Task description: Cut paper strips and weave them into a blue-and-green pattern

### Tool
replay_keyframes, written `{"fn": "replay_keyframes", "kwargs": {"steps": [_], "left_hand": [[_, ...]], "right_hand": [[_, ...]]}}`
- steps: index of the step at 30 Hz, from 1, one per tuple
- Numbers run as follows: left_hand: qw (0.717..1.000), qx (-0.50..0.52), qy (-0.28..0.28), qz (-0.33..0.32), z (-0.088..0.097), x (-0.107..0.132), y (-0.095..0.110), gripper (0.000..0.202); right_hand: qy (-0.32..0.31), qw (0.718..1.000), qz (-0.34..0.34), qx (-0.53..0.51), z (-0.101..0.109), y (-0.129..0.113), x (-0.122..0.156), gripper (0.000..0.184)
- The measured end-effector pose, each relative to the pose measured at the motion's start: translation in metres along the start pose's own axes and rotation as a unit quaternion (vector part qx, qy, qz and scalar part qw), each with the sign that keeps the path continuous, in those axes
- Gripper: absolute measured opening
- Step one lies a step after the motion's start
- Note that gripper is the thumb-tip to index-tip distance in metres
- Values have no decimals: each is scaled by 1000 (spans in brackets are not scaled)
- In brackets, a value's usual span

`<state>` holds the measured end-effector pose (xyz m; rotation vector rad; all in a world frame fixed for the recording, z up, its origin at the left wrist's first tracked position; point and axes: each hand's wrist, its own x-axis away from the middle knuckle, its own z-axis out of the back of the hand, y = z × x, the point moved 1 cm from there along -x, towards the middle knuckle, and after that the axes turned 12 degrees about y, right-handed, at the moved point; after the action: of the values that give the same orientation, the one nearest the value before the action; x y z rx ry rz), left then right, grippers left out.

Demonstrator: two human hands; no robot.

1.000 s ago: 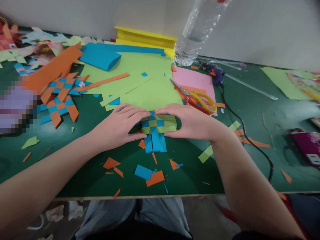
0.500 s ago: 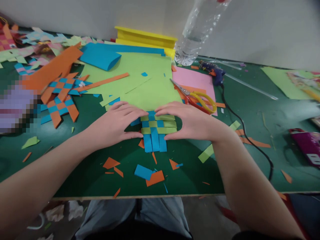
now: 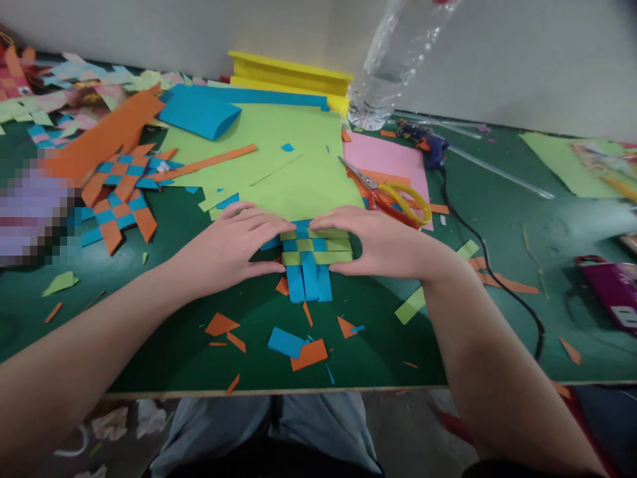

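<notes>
A small piece of woven paper strips (image 3: 305,259), blue crossed with light green, lies near the middle of the table. My left hand (image 3: 243,242) grips its left side, fingertips at the top edge and thumb lower down. On the opposite side my right hand (image 3: 371,240) holds it the same way, thumb by the lower green strip. Three blue strip ends hang toward me below the weave. Behind my hands a large light green sheet (image 3: 279,166) lies flat, and scissors (image 3: 393,196) with yellow and red handles rest to its right.
Paper scraps (image 3: 308,355) litter the table's near side. Woven paper fish (image 3: 122,199) lie at left. A water bottle (image 3: 381,79) stands at the back, beside a glue gun (image 3: 428,146) whose black cord runs down the right. A purple object (image 3: 610,289) sits at far right.
Very little differs. The woven paper shifts slightly between my fingers, its upper edge tilting a touch, while both hands keep their place.
</notes>
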<state>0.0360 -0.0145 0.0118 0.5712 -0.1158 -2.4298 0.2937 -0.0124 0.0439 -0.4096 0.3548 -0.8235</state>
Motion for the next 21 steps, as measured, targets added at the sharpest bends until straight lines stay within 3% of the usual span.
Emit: {"fn": "replay_keyframes", "kwargs": {"steps": [13, 18, 21], "left_hand": [[1000, 5, 18, -11, 2, 2, -5, 55], [1000, 4, 13, -16, 1, 2, -6, 54], [1000, 1, 11, -19, 1, 2, -5, 55]], "right_hand": [[44, 999, 0, -14, 3, -5, 2, 57], [47, 999, 19, -12, 3, -5, 1, 46], [20, 999, 19, -21, 4, -5, 0, 26]]}}
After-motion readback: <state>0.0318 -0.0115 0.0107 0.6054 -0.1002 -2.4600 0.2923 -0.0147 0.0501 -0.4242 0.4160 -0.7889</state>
